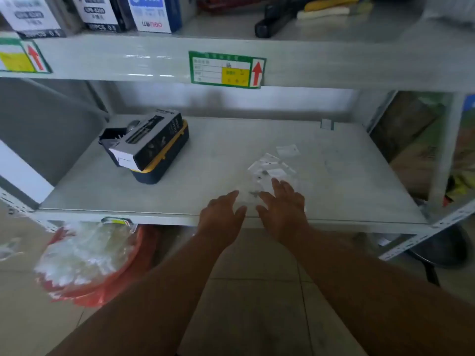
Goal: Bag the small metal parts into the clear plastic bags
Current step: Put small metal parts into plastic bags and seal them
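Several small clear plastic bags (272, 167) lie in a loose pile on the grey shelf (154, 196), with one more bag (288, 150) a little behind them. A small dark metal part (254, 193) lies on the shelf between my hands, and another dark speck (264, 172) shows in the pile. My left hand (221, 214) lies near the shelf's front edge with fingers stretched forward, holding nothing. My right hand (282, 204) reaches flat over the near side of the bag pile, fingers straight. The frame is blurred.
A black and yellow tool case (151, 147) with a dark box on top stands at the shelf's left. Boxes (151, 11) fill the upper shelf, which bears a green label (226, 69). Below the shelf at left hangs a red bag (87, 260) of white items.
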